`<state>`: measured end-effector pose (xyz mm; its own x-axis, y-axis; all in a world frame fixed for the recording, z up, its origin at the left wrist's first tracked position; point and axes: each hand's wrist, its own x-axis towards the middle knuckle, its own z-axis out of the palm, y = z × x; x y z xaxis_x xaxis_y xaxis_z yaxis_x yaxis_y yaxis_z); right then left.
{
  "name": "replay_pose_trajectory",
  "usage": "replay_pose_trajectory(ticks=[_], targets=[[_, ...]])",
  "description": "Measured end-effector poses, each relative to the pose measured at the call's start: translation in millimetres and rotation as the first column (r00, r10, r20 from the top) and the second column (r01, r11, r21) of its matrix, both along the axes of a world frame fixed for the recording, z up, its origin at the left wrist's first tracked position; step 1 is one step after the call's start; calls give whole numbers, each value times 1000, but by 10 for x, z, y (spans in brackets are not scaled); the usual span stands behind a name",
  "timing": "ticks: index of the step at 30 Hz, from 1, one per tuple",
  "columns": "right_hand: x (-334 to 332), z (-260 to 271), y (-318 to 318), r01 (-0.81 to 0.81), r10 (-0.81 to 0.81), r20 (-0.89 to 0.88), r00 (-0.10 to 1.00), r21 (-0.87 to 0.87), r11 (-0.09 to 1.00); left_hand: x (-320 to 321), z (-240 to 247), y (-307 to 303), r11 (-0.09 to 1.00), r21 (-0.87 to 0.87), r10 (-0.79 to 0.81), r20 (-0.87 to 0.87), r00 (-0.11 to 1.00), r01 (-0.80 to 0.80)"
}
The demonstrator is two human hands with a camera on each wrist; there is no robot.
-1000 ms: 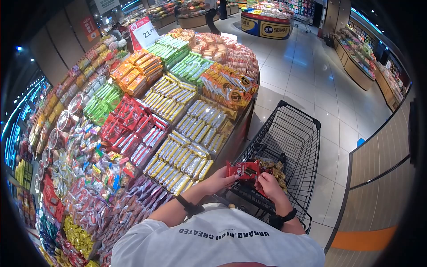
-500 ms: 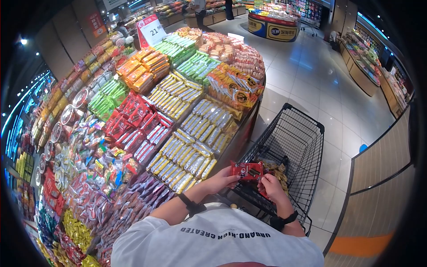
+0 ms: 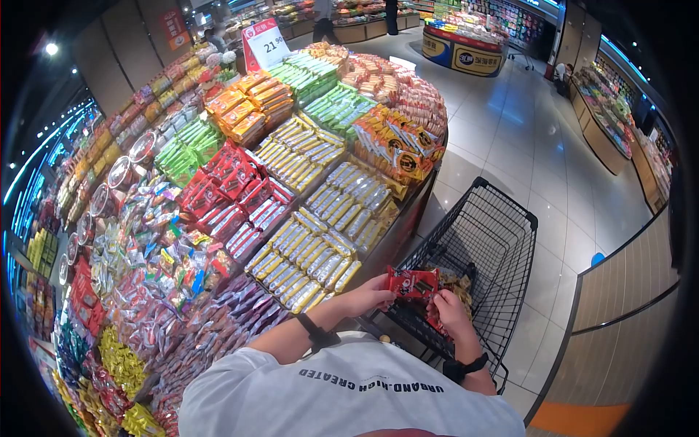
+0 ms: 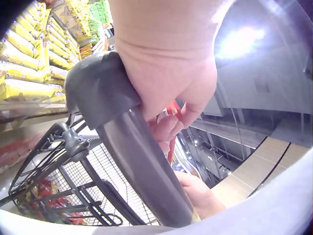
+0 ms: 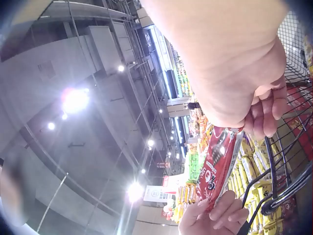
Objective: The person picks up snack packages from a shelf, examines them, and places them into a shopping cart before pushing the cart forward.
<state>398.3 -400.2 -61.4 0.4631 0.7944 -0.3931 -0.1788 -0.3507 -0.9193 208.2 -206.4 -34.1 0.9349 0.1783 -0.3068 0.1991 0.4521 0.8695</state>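
A red snack packet (image 3: 413, 282) with a dark picture on its front is held over the shopping cart (image 3: 502, 218). My left hand (image 3: 371, 294) pinches its left end between thumb and fingers. At the other end, the fingers of my right hand (image 3: 453, 313) are curled and grip the corner. The right wrist view shows the packet (image 5: 219, 161) stretched lengthwise between both hands. In the left wrist view, the dark cart handle (image 4: 142, 161) runs just below my left hand (image 4: 168, 81), which hides most of the packet. More red and gold packets (image 3: 460, 285) lie in the cart.
To the left, a large rounded display holds yellow bars (image 3: 306, 255), red packets (image 3: 222, 182), orange packets (image 3: 247, 105) and green packets (image 3: 342, 109). A price sign (image 3: 265, 45) stands at its back. Tiled floor (image 3: 502, 138) and a wood-panelled counter (image 3: 619, 349) lie on the right.
The head view has turned slightly, so the display and cart appear farther right and lower. Both hands keep hold of the red packet, which has tilted a little.
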Motion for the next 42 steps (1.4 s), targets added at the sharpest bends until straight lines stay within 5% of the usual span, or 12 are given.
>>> replay_pose_trajectory(ticks=[42], targets=[[7,50,40,14,-14,-2,1000,-1,1000,10,68,29,988,128,-93,19,995,90]])
